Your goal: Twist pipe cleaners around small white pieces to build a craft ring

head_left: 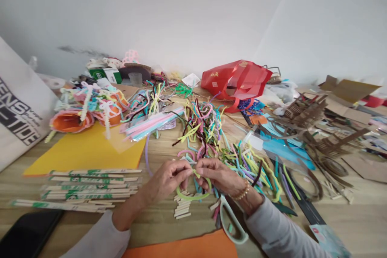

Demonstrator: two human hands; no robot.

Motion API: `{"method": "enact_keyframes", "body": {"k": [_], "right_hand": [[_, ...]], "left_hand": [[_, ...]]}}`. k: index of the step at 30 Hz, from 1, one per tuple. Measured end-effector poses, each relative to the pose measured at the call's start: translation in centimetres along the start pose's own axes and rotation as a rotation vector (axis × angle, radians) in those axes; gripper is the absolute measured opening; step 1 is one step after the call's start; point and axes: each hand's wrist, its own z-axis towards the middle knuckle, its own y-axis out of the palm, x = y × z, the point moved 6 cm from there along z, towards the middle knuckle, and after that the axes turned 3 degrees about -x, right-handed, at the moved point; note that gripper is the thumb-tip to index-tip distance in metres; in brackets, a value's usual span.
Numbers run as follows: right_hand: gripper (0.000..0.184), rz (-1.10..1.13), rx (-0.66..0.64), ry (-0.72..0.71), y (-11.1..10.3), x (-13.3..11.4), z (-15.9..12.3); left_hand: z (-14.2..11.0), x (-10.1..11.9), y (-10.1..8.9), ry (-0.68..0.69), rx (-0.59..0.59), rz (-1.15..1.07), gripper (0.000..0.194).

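Head camera showed the left hand (165, 181) and right hand (216, 177) meeting above the wooden worktop (341, 225), each grip pinched closed between fingers and thumb on a lime-green pipe cleaner (193, 197) bent into a loop. Beneath the loop lay a small stack of wooden sticks (182, 206). Tangled multicoloured pipe cleaners (205, 129) spread just beyond the hands, and pale green scissors (225, 219) lay beside the right wrist.

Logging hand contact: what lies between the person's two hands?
In the head view, a lime-green pipe cleaner runs between the left hand and the right hand, pinched by both sets of fingertips.
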Motion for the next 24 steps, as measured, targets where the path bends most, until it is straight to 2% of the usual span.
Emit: {"method": "enact_keyframes", "body": {"k": [3,6,9,12,14,16,20,24], "right_hand": [[0.029,-0.072,0.008,0.008,-0.1,-0.1,0.0],[0.027,-0.279,0.027,-0.037,0.0,-0.8,-0.2],[0.019,-0.685,0.113,-0.216,0.8,-2.8,-0.9],[0.014,-1.166,0.164,-0.425,2.6,-4.4,-1.8],[0.018,-1.412,0.159,-0.483,3.4,-4.4,-2.2],[0.020,-1.565,0.167,-0.495,3.7,-4.0,-2.4],[0.018,-1.604,0.208,-0.526,3.4,-3.7,-2.4],[0.014,-1.399,0.241,-0.531,3.1,-4.4,-2.3]], "left_hand": [[-0.1,-0.1,0.0,-0.012,0.004,-0.007,0.030],[-0.1,-0.7,0.2,-0.064,-0.001,-0.094,0.028],[0.0,-1.7,0.6,-0.128,-0.029,-0.308,0.027],[0.1,-2.8,1.3,-0.188,-0.069,-0.576,0.027],[0.1,-3.2,1.7,-0.216,-0.110,-0.704,0.026],[0.0,-3.3,1.8,-0.226,-0.135,-0.737,0.025],[0.0,-2.9,1.3,-0.190,-0.097,-0.638,0.028],[0.1,-2.1,1.0,-0.135,-0.089,-0.569,0.029]]}}
